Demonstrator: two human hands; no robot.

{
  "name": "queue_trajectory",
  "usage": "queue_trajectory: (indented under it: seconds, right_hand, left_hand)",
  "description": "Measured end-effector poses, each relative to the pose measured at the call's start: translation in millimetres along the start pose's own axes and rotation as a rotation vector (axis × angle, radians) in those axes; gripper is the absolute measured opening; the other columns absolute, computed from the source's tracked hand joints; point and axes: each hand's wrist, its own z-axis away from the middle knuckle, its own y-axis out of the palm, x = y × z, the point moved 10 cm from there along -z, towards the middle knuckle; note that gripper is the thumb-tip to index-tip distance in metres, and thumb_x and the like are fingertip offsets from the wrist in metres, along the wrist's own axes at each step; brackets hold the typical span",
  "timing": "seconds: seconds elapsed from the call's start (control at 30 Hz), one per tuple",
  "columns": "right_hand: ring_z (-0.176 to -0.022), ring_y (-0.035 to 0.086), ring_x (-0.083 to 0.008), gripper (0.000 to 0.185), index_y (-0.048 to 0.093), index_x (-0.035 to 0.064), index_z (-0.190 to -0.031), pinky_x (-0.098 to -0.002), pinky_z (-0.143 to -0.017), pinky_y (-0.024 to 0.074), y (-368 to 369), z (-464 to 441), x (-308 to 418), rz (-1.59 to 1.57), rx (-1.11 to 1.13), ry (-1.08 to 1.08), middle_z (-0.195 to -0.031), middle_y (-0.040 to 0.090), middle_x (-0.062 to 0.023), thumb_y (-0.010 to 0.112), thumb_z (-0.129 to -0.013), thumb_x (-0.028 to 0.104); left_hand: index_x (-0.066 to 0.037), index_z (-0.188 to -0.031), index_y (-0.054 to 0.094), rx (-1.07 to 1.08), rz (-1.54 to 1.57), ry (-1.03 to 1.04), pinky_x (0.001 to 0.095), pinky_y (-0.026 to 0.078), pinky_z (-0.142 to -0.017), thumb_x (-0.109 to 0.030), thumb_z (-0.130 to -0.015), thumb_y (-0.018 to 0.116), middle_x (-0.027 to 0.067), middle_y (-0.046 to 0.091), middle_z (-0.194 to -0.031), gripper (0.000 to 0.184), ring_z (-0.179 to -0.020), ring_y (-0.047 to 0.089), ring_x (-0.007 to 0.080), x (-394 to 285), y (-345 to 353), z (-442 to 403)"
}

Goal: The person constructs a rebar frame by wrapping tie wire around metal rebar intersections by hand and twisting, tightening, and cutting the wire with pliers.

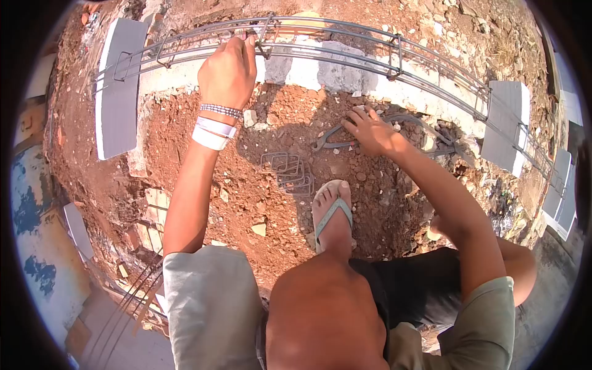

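Observation:
A long cage of steel bars with square stirrups spans the top of the view, resting over two grey boards. My left hand is at the cage beside a stirrup, its fingers pinched together at the bars; whatever lies between them is too small to name. Lower and to the right, my right hand reaches down to the soil, fingers apart, over a metal hand tool with dark curved handles. Several loose wire stirrups lie on the reddish soil between my hands, nearer my foot.
A grey board stands under the cage at left, another at right. A pale concrete strip runs below the bars. My sandalled foot is on the rubble-strewn soil. More rods lie at lower left.

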Motion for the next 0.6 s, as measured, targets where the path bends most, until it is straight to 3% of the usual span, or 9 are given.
queue_trajectory:
  seconds: [0.03, 0.1, 0.17, 0.27, 0.37, 0.4, 0.5, 0.53, 0.6]
  right_hand:
    - [-0.141, 0.04, -0.0371, 0.062, 0.046, 0.0013, -0.142, -0.0526, -0.117, 0.0319, 4, -4, 1, -0.005, 0.013, -0.01, -0.145, 0.046, -0.0205, 0.069, -0.085, 0.016]
    - [-0.137, 0.043, -0.0373, 0.069, 0.043, 0.0001, -0.144, -0.0546, -0.116, 0.0319, 4, -6, 3, -0.036, 0.054, -0.02, -0.143, 0.045, -0.0201, 0.068, -0.082, 0.014]
    - [-0.135, 0.044, -0.0374, 0.07, 0.042, 0.0011, -0.144, -0.0555, -0.115, 0.032, 1, 0, 5, -0.031, 0.089, -0.026, -0.143, 0.045, -0.0197, 0.069, -0.081, 0.015]
    - [-0.13, 0.046, -0.0369, 0.073, 0.043, 0.0022, -0.144, -0.0553, -0.114, 0.0329, 0, 7, 5, -0.042, -0.028, -0.064, -0.138, 0.046, -0.0182, 0.071, -0.079, 0.018]
    - [-0.128, 0.047, -0.0355, 0.069, 0.046, 0.0035, -0.144, -0.053, -0.113, 0.0349, 12, 7, 1, -0.049, -0.023, -0.059, -0.135, 0.049, -0.0169, 0.07, -0.082, 0.019]
    - [-0.128, 0.047, -0.0351, 0.067, 0.047, 0.004, -0.144, -0.0521, -0.112, 0.0357, 18, 6, -1, -0.047, -0.019, -0.054, -0.133, 0.05, -0.0165, 0.07, -0.083, 0.019]
    - [-0.127, 0.048, -0.0341, 0.059, 0.05, 0.0041, -0.142, -0.0527, -0.108, 0.0398, 1, 10, 3, 0.001, -0.121, -0.06, -0.129, 0.053, -0.0159, 0.067, -0.087, 0.02]
    - [-0.116, 0.056, -0.0371, 0.054, 0.05, 0.0024, -0.14, -0.053, -0.099, 0.0457, -10, 13, 8, -0.015, -0.193, -0.084, -0.121, 0.057, -0.0184, 0.064, -0.092, 0.022]
    - [-0.105, 0.059, -0.0382, 0.046, 0.052, 0.0014, -0.135, -0.0505, -0.091, 0.0482, -20, 17, 9, -0.283, -0.204, 0.013, -0.112, 0.059, -0.0198, 0.063, -0.094, 0.019]
  left_hand:
    - [-0.002, -0.078, 0.064, -0.012, 0.061, -0.143, 0.0445, 0.053, -0.057, -0.036, -0.102, 0.059, 0.0169, 0.069, -0.069, 0.042, -0.062, 0.068, 0.0367, 12, 4, 9]
    - [0.003, -0.086, 0.07, 0.017, 0.485, -0.408, 0.0338, 0.053, -0.054, -0.037, -0.104, 0.058, 0.0126, 0.072, -0.072, 0.045, -0.066, 0.074, 0.0235, 37, 31, 31]
    - [0.004, -0.094, 0.071, -0.04, 0.912, -0.593, 0.0313, 0.053, -0.056, -0.035, -0.103, 0.059, 0.0112, 0.074, -0.084, 0.042, -0.071, 0.075, 0.0217, 38, 53, 49]
    - [0.003, -0.103, 0.069, -0.011, 1.347, -0.891, 0.0306, 0.054, -0.057, -0.031, -0.103, 0.06, 0.0119, 0.073, -0.097, 0.036, -0.076, 0.076, 0.0247, 36, 75, 64]
    - [0.003, -0.108, 0.067, 0.114, 1.5, -0.984, 0.0324, 0.057, -0.062, -0.029, -0.102, 0.062, 0.0109, 0.072, -0.102, 0.033, -0.084, 0.075, 0.024, 38, 82, 69]
    - [0.002, -0.108, 0.064, 0.192, 1.595, -0.992, 0.0344, 0.061, -0.072, -0.027, -0.103, 0.06, 0.0094, 0.071, -0.102, 0.03, -0.09, 0.073, 0.0229, 39, 93, 71]
    - [0.0, -0.109, 0.063, 0.319, 1.992, -1.136, 0.0372, 0.062, -0.081, -0.024, -0.104, 0.059, 0.0068, 0.071, -0.098, 0.026, -0.088, 0.071, 0.0215, 31, 112, 76]
    - [-0.002, -0.11, 0.062, 0.297, 2.044, -1.213, 0.0368, 0.063, -0.082, -0.021, -0.105, 0.057, 0.0034, 0.07, -0.094, 0.021, -0.082, 0.07, 0.019, 27, 106, 78]
    - [-0.002, -0.111, 0.063, 0.429, 2.161, -1.143, 0.0355, 0.063, -0.081, -0.02, -0.105, 0.056, 0.0017, 0.069, -0.093, 0.019, -0.079, 0.07, 0.0175, 28, 115, 80]
